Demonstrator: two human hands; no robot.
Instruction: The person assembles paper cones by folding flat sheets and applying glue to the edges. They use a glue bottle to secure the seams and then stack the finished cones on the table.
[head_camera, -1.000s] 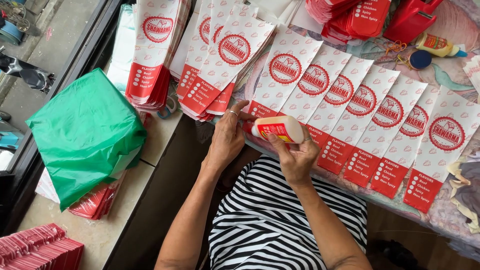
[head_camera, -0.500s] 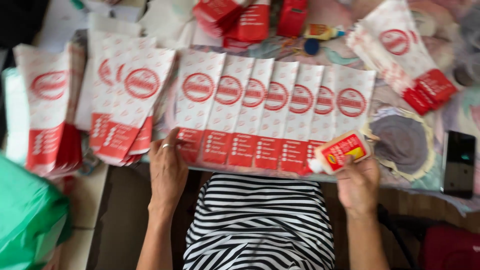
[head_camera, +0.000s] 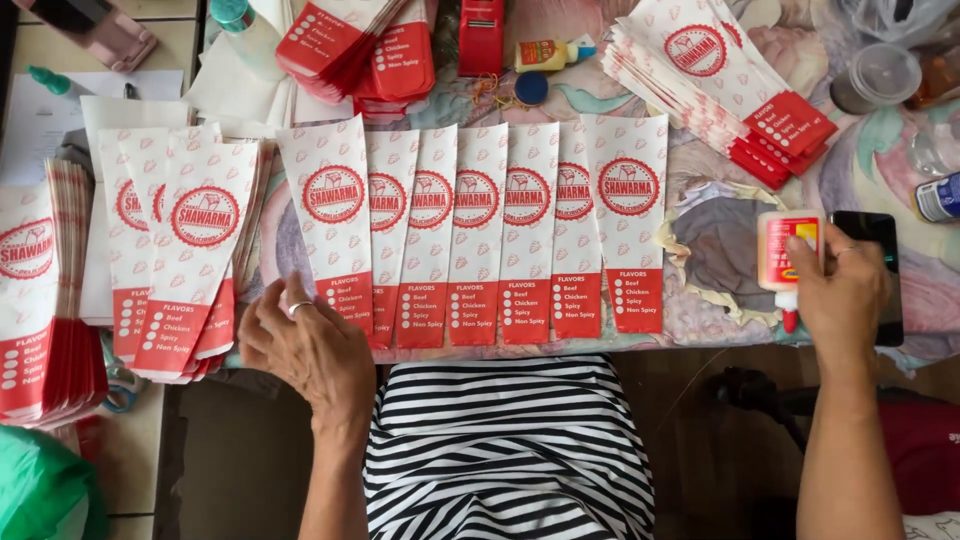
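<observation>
The person is working at a row of paper bags (head_camera: 480, 235), fanned out overlapping along the near edge of the tabletop (head_camera: 715, 315). The left hand (head_camera: 305, 350) is lying flat and open on the lower corner of the leftmost bag in the row, gripping nothing, only pressing down. The right hand (head_camera: 840, 290) is closing its grip around a glue bottle (head_camera: 785, 255), just right of the row, with the red nozzle pointing down toward the tabletop's near edge. A dark phone (head_camera: 880, 260) is lying right behind that hand. A crumpled grey cloth (head_camera: 715, 240) is sitting between the row and the bottle. More bags are stacked left of the row (head_camera: 175, 260) and up beyond its right end (head_camera: 730, 80).

To glue well, judging from this layout, the left palm should be keeping the fan pinned so the exposed strips stay even, while the bottle travels tilted with a light squeeze, laying a thin line and keeping drips off the printed faces.
</observation>
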